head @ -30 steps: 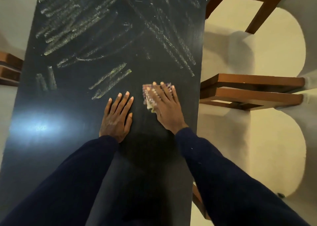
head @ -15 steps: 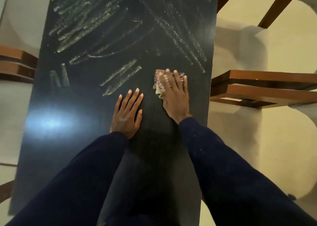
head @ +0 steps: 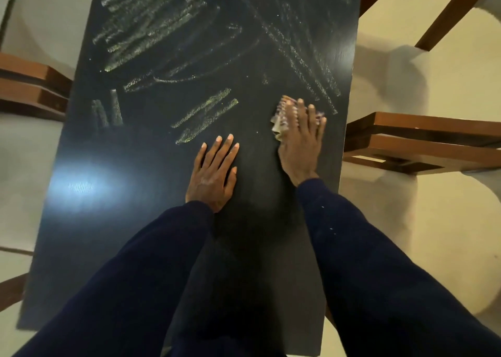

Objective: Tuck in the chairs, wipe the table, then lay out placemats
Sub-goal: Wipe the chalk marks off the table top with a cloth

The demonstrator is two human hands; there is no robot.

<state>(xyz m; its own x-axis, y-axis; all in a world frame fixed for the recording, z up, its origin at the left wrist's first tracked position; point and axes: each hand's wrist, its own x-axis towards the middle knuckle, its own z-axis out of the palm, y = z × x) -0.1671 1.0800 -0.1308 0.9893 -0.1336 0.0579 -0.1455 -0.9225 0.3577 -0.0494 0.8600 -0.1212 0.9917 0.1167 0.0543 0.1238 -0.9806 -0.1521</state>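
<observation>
A long black table [head: 141, 221] runs away from me, its far half covered in pale yellow chalk-like streaks [head: 206, 115]. My right hand [head: 301, 145] presses a small crumpled patterned cloth [head: 282, 118] flat on the tabletop near the right edge, beside the lowest streaks on that side. My left hand [head: 212, 172] rests flat on the table with fingers spread, holding nothing, just below two short streaks. Both arms wear dark blue sleeves.
A brown wooden chair [head: 423, 142] stands at the table's right side, another chair frame [head: 423, 9] at the far right. A wooden chair [head: 32, 85] sits at the left edge. Pale floor lies on both sides. A bright light reflection [head: 81, 186] glares on the left.
My right hand has slid the cloth forward and to the right, toward the streaks by the right edge. My left hand has stayed flat on the table.
</observation>
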